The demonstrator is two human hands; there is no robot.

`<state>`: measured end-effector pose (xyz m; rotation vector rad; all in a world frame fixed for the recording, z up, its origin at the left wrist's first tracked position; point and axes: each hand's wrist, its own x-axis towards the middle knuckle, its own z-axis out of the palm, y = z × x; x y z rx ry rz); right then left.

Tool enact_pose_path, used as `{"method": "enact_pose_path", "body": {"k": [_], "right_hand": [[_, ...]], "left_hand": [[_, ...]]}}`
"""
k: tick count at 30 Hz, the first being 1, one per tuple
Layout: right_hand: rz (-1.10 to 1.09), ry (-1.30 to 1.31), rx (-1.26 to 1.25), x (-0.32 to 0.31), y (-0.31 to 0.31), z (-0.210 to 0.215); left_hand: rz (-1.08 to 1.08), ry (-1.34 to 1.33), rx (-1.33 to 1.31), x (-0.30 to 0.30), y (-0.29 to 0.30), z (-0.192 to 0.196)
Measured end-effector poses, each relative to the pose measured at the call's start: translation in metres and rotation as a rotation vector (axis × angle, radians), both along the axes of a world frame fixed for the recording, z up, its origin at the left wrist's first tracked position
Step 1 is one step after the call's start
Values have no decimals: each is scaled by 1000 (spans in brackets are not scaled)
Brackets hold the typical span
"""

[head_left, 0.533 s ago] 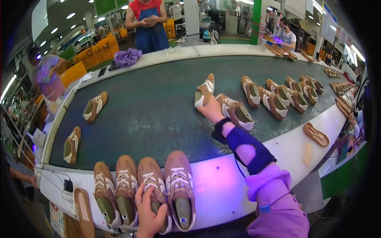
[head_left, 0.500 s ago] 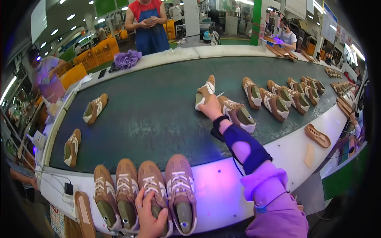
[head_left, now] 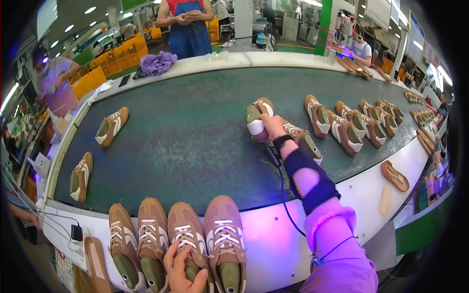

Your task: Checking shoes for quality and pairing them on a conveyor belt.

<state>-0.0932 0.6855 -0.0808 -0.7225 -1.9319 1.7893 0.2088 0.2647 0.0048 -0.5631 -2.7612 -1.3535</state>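
Note:
My right hand (head_left: 273, 126) is stretched out over the dark green conveyor belt (head_left: 181, 127). It grips a tan sneaker (head_left: 255, 119) with white trim near the heel, its olive insole facing up. Just right of that hand lies another sneaker (head_left: 307, 144), partly covered by my wrist. At the near edge, my left hand (head_left: 185, 276) is closed over the third sneaker (head_left: 186, 219) of a row, fingers by the laces and thumb at the collar. Beside it in the row are two sneakers (head_left: 152, 219) (head_left: 122, 232) on the left and one (head_left: 223, 219) on the right.
More sneakers (head_left: 344, 133) stand on the belt at right; two (head_left: 113, 127) (head_left: 82, 177) lie at left. Loose soles (head_left: 394, 176) (head_left: 97, 263) rest on the white ledge (head_left: 264, 244). A purple cloth (head_left: 157, 63) sits on the far ledge, near a person in a blue apron (head_left: 188, 31).
The sneaker in my right hand has turned, so its heel and opening face me more. My left hand stays on the row's third sneaker. The whole view has shifted slightly.

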Motion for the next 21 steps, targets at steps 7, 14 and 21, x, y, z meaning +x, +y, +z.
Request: {"method": "enact_pose_path", "body": {"k": [7,14,21], "right_hand": [[493,260,-636,180,-49,45],[489,99,-713,352,-91,63],[289,71,741,409,-85,48]], "left_hand": [[-113,212,-71,4,-7,7],[-141,315,-346,25,-12,16],[-119,343,-437,35,2,34]]}}
